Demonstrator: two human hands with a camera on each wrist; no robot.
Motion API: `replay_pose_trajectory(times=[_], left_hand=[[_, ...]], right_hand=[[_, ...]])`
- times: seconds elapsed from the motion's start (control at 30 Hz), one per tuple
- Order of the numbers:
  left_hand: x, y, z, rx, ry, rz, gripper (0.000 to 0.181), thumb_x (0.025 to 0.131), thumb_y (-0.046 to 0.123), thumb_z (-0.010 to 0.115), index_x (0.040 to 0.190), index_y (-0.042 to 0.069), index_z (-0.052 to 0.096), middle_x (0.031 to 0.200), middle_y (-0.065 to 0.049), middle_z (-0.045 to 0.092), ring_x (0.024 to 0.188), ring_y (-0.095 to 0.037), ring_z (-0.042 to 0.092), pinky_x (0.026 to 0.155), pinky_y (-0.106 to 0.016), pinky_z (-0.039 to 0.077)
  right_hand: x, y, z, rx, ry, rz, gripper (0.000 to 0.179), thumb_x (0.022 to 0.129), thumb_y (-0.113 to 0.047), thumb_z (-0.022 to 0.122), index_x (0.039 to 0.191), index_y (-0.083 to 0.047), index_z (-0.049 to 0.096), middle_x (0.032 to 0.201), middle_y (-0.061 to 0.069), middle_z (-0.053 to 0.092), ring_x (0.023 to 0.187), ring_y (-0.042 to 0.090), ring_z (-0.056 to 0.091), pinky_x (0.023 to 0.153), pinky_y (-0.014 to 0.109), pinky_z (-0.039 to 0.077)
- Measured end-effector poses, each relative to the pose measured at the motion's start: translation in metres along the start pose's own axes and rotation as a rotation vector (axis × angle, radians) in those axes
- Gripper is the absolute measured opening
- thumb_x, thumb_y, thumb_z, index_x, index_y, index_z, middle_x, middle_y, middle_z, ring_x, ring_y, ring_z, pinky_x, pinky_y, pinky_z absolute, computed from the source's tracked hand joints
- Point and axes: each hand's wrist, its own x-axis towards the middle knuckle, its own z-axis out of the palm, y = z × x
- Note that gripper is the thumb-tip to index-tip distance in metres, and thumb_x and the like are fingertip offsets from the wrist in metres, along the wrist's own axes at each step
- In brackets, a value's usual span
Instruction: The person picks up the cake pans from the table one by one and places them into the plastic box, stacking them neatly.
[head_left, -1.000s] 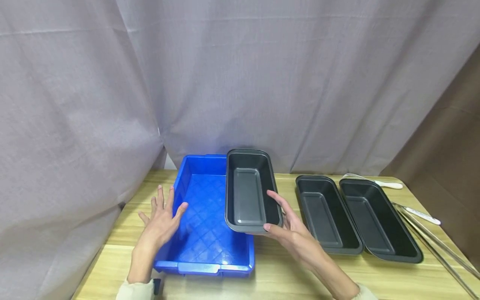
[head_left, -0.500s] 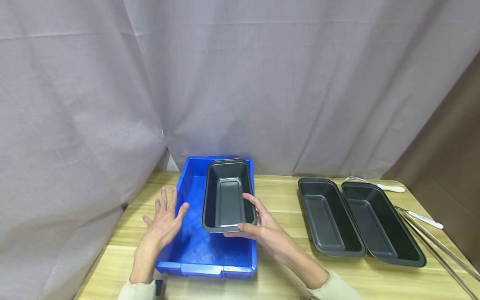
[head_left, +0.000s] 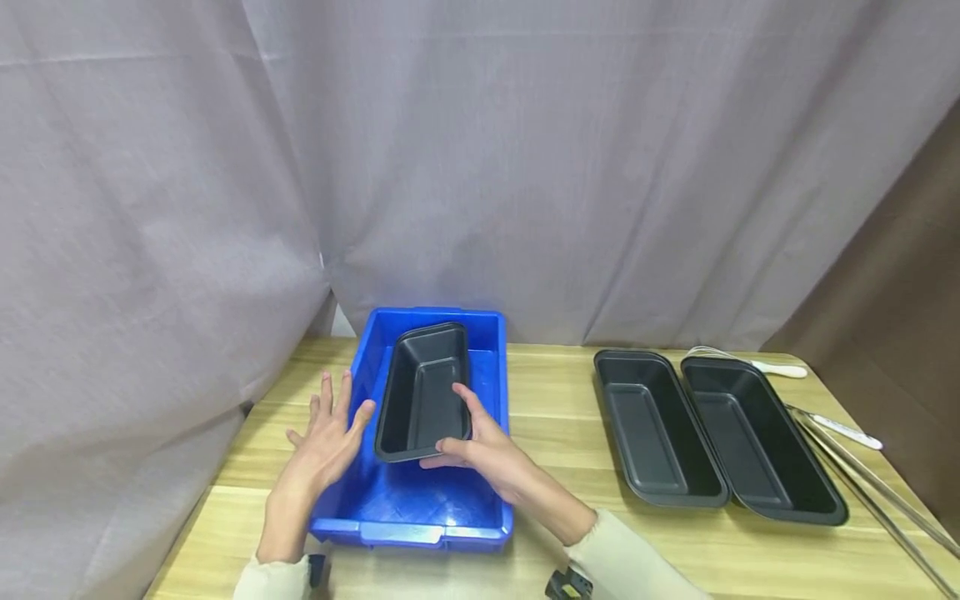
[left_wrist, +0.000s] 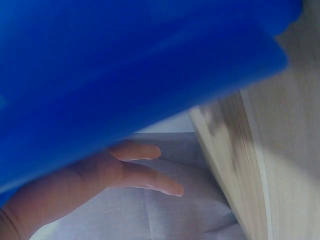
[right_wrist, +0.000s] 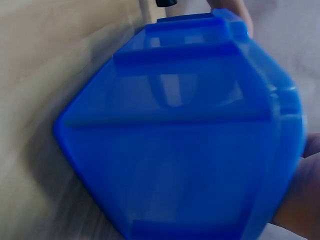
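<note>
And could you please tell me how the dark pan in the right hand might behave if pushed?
The dark pan is probably stiff: its walls show no sag. It may be light, as only the right hand grips it. Its flat floor suggests sliding rather than rolling.

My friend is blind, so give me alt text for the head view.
A right hand holds a dark loaf pan over the floor of a blue bin, the left hand spread at its left side. Two similar pans stand on the right.
</note>
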Motion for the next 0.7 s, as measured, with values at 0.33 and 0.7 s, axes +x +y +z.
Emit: replay_pose_trajectory(times=[0.33, 0.7], left_hand=[[0.000, -0.001, 0.000, -0.012, 0.005, 0.003, 0.078, 0.119, 0.051, 0.031, 0.177, 0.007, 0.004, 0.181, -0.031, -0.010, 0.163, -0.063, -0.002, 0.109, -0.099, 0.000], [0.002, -0.002, -0.001, -0.015, -0.020, -0.007, 0.080, 0.119, 0.053, 0.032, 0.177, 0.007, 0.001, 0.180, -0.032, -0.012, 0.163, -0.064, -0.002, 0.108, -0.099, 0.000]], right_hand=[[0.016, 0.006, 0.008, -0.182, 0.005, 0.057, 0.101, 0.097, 0.010, 0.060, 0.174, -0.001, -0.005, 0.157, 0.047, 0.044, 0.120, 0.058, 0.071, 0.121, 0.064, 0.043], [0.024, 0.007, 0.012, -0.487, 0.016, 0.075, 0.097, 0.096, 0.007, 0.068, 0.170, 0.011, 0.006, 0.162, 0.046, 0.039, 0.116, 0.049, 0.076, 0.133, 0.063, 0.022]])
